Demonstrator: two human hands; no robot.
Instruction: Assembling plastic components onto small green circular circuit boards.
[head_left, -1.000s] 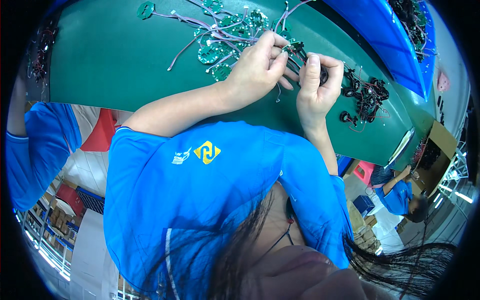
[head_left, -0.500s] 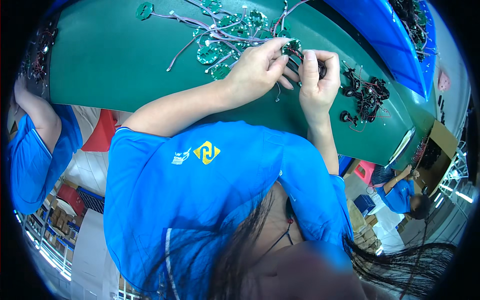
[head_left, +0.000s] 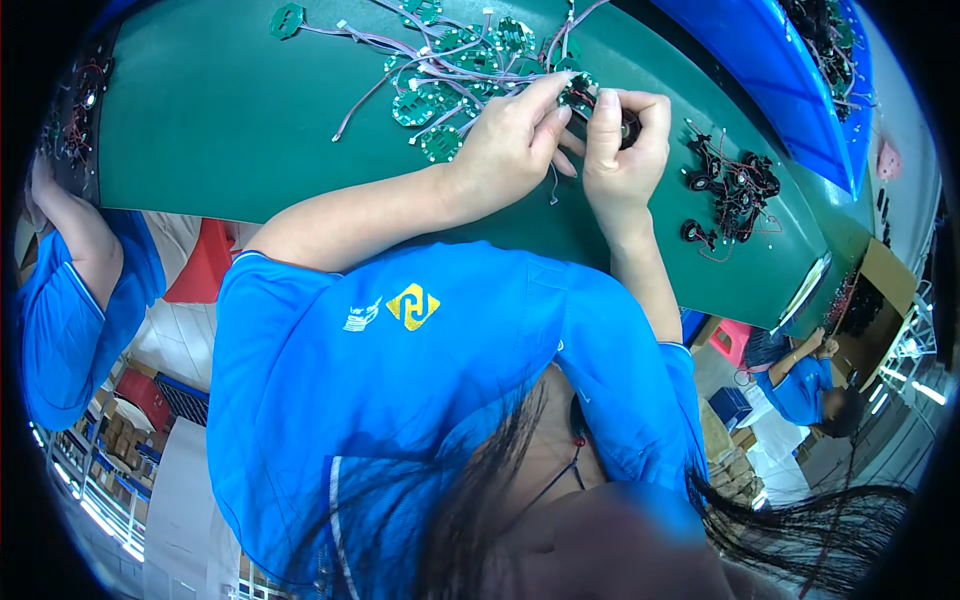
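Note:
My left hand (head_left: 512,140) pinches a round green circuit board (head_left: 577,93) between thumb and fingers above the table. My right hand (head_left: 628,150) is closed on a black wheeled part (head_left: 629,128), its dark round wheel showing beside the fingers. Red and black wires run at the board between my two hands. The wheeled part is close against the board, but my fingers hide whether they are joined. A thin wire with a small white connector (head_left: 554,198) dangles below my hands.
Several green circuit boards (head_left: 440,143) with grey cables lie in a heap on the green table (head_left: 220,120), beyond my left hand. Several black wheeled parts (head_left: 735,195) are piled to the right. A blue bin (head_left: 745,60) stands at the far right. Other people (head_left: 85,290) sit at both sides.
My right hand has shifted slightly left, bringing the wheeled part closer to the board. My left hand and the board have moved a little left too.

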